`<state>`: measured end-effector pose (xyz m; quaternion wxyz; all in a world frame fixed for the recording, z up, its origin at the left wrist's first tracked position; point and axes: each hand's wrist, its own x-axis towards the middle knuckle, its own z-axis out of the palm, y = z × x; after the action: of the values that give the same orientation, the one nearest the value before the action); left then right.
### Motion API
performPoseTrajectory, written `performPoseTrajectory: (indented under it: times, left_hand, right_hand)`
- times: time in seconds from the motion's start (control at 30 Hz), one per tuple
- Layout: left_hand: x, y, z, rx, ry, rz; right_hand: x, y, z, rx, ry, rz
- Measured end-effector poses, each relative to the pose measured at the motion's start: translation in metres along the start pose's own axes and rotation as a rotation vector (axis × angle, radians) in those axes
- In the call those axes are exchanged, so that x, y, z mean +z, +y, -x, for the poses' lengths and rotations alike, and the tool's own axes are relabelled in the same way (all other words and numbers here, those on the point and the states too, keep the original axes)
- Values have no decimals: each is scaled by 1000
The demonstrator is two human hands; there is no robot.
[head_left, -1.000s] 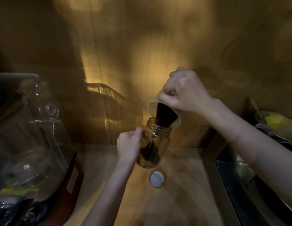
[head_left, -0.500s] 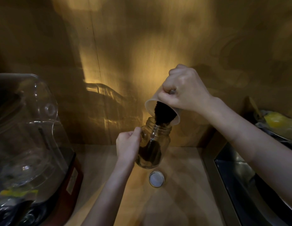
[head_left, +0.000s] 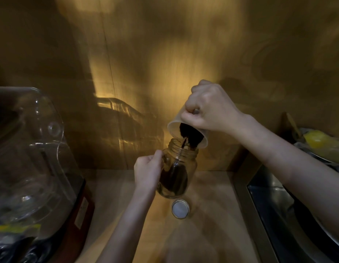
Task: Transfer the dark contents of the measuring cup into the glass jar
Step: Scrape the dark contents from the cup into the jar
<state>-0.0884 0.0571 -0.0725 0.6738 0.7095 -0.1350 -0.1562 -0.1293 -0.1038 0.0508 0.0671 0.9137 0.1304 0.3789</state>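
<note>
Right hand (head_left: 208, 109): clamped around the measuring cup (head_left: 185, 132), tipped mouth-down over the jar.
Left hand (head_left: 148, 170): gripping the glass jar's (head_left: 179, 168) side.
Dark contents (head_left: 190, 135): falling from cup into jar.
Lid (head_left: 180, 208): on the counter (head_left: 208, 224), just beside the jar.

The left hand (head_left: 147, 172) hides the glass jar's (head_left: 181, 168) near side; the blender (head_left: 32, 168) is cut off at left.

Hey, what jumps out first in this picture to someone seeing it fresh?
At centre, the right hand tips a pale plastic measuring cup so its dark contents spill into the clear glass jar, steadied by the left hand. A round white-topped lid lies on the wooden counter just before the jar.
</note>
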Motion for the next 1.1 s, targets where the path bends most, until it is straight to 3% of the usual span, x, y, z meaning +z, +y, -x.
performPoseTrajectory:
  times: [1.1]
  left_hand:
    - [1,-5,-4,-71,-17,90]
  right_hand:
    - [-4,-8,-12,-154,-60,0]
